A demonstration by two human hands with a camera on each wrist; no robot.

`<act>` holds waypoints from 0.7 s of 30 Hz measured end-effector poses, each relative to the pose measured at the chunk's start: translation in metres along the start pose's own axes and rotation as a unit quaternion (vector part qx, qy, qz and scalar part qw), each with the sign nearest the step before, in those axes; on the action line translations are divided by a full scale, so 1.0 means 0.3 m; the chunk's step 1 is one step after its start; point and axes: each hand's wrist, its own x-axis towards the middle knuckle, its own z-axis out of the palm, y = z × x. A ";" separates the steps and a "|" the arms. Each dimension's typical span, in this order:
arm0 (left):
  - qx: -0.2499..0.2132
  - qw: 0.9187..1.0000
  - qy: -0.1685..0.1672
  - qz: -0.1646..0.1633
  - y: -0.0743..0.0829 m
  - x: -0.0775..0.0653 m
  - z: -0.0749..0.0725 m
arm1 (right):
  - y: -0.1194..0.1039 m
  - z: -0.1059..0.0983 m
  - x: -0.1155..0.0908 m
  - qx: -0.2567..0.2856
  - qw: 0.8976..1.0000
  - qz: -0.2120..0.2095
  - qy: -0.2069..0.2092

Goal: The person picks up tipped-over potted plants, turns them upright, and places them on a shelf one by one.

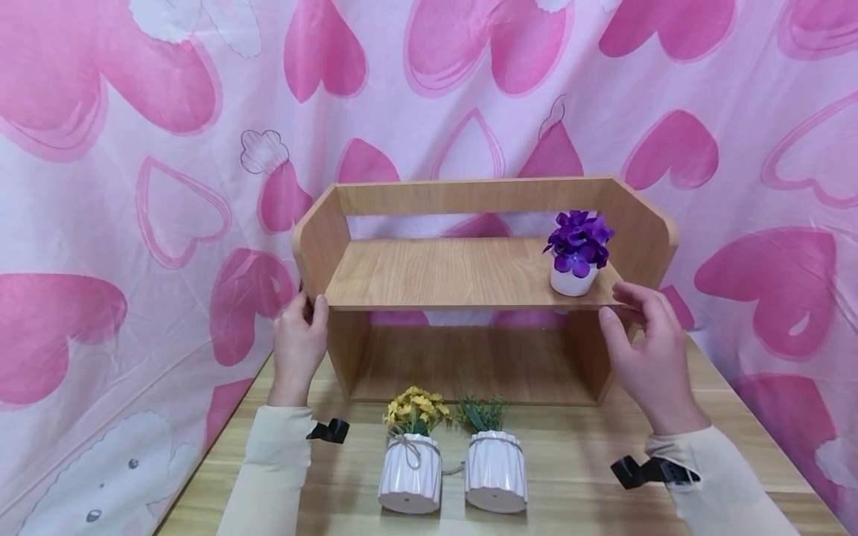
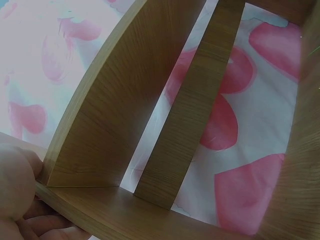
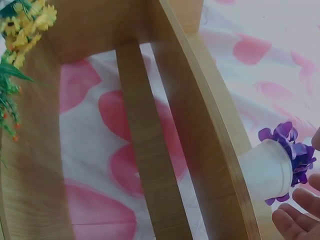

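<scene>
A two-tier wooden desk shelf (image 1: 436, 272) stands at the center of the head view. My left hand (image 1: 299, 346) grips its left side at the front of the upper board; in the left wrist view the thumb lies above the board's edge and curled fingers below. On the upper board's right end sits a white pot with purple flowers (image 1: 578, 242). My right hand (image 1: 650, 350) is at the shelf's front right corner, fingers apart and loosely bent. The right wrist view shows its fingertips (image 3: 287, 220) close to the purple flowers, with nothing held.
Two ribbed white pots stand on the wooden table (image 1: 348, 476) before the shelf, one with yellow flowers (image 1: 417, 409), the other with green sprigs (image 1: 484, 413). Twine circles both pots. A pink heart-patterned curtain (image 1: 181, 223) hangs behind and at the sides.
</scene>
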 end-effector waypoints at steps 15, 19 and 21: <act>-0.002 1.000 -0.015 -0.017 0.009 -0.009 -0.004 | 0.041 0.024 -0.130 0.000 0.997 0.034 -0.070; -0.003 1.000 -0.015 -0.019 0.013 -0.009 -0.005 | 0.070 0.045 -0.161 -0.003 0.993 0.057 -0.108; -0.003 1.000 -0.011 -0.017 0.013 -0.009 -0.006 | 0.083 0.055 -0.175 -0.007 0.990 0.067 -0.125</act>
